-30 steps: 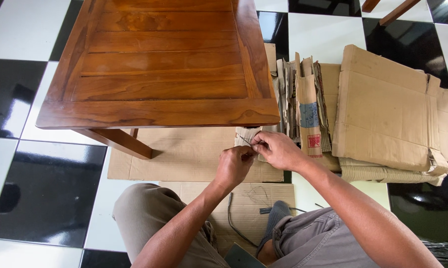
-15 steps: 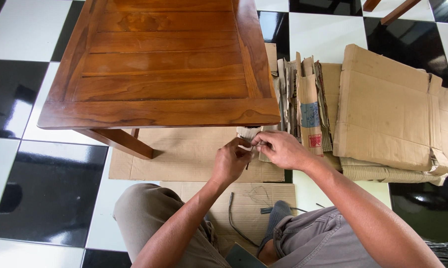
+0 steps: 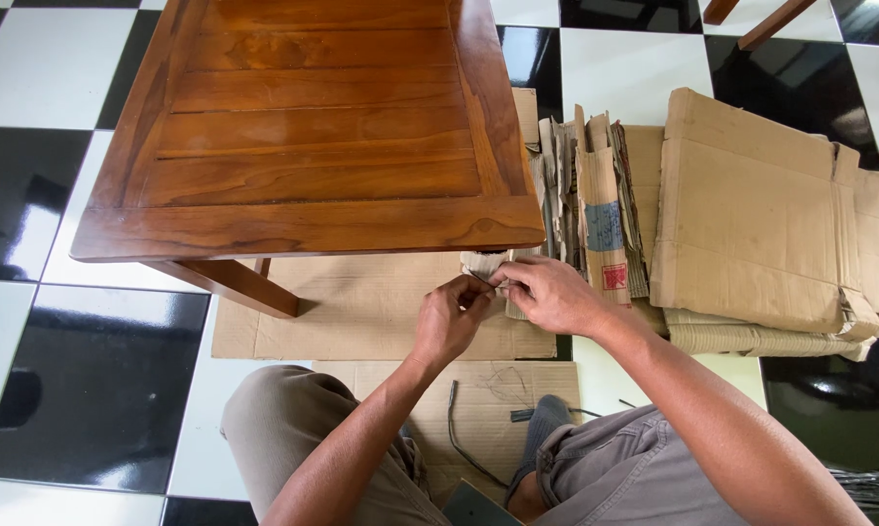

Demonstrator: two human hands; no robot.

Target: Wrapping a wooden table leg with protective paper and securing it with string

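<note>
Both hands meet just below the near right corner of a brown wooden table (image 3: 313, 127). My left hand (image 3: 449, 317) and my right hand (image 3: 546, 292) pinch a thin dark wire (image 3: 480, 281) between their fingertips. The wire sits against a strip of corrugated cardboard wrapped around the table leg (image 3: 483, 263), mostly hidden by the fingers. I am sitting on the floor with my knees (image 3: 283, 429) spread on either side.
Flat cardboard sheets (image 3: 361, 312) lie under the table. A pile of folded cardboard (image 3: 751, 214) is stacked at the right. Loose wire and a dark cord (image 3: 459, 429) lie between my legs. The floor has black and white tiles (image 3: 89, 380).
My left hand has risen slightly toward the table corner and closed up against my right hand. The view has shifted a little.
</note>
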